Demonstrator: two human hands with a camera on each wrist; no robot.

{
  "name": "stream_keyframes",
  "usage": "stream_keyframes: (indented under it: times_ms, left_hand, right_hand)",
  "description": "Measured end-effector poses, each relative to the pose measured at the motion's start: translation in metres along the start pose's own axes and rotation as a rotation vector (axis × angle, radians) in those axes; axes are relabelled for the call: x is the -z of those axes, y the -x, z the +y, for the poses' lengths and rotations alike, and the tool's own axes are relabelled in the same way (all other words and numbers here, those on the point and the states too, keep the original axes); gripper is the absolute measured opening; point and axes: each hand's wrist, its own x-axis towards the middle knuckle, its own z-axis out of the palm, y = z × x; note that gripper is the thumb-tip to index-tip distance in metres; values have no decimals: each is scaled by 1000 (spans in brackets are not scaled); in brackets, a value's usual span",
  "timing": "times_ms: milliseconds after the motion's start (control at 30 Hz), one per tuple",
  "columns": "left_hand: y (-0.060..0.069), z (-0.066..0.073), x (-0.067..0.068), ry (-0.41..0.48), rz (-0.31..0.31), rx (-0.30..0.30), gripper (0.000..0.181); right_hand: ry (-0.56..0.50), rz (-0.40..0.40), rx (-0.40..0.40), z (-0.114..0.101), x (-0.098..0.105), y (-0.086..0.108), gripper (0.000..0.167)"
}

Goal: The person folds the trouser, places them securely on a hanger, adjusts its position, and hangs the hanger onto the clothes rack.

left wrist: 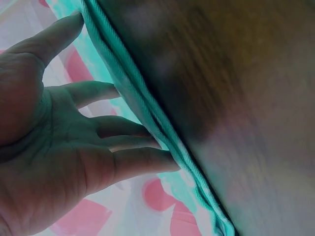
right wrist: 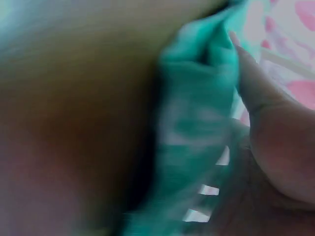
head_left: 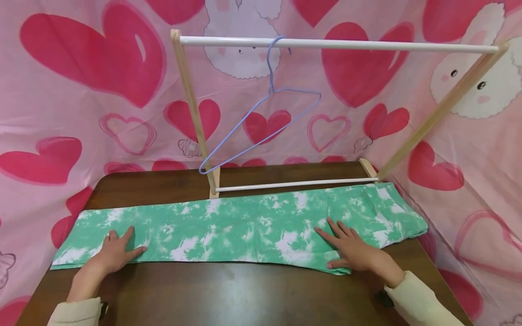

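A pair of green-and-white tie-dye trousers (head_left: 232,231), folded lengthwise into a long strip, lies flat across the table. Near its left end rests my left hand (head_left: 114,251), fingers spread on the cloth. From the left wrist view, the fingertips of that hand (left wrist: 64,132) touch the fabric beside its layered front edge (left wrist: 142,98). My right hand (head_left: 355,249) lies on the wider right part, fingers spread, with the thumb by a corner that juts out at the front. The right wrist view is blurred; there the right hand (right wrist: 275,142) is against the green cloth (right wrist: 197,103).
Behind the trousers stands a wooden rack with a white top rail (head_left: 338,44) and a white lower bar (head_left: 297,184). One blue wire hanger (head_left: 244,120) hangs from the top rail. The brown table (head_left: 228,294) is backed by a pink heart-print curtain (head_left: 94,113).
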Motion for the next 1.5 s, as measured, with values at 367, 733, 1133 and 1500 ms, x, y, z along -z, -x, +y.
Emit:
stream_keyframes:
  times_ms: [367,733,1133,1500]
  left_hand:
    - [2,-6,-9,-8,158,-72,84]
    - [29,-26,-6,178,566,157,54]
    - [41,-48,6,388,440,477,69]
    - [47,-64,15,336,432,525,71]
  right_hand:
    - [11,-22,-119,-4,-3,-9,106]
    - [-18,-103,-226,-8,0,-11,110]
    - [-51,-106,-230,-11,1,-14,110]
    - [-63,-98,-209,-13,-1,-14,108]
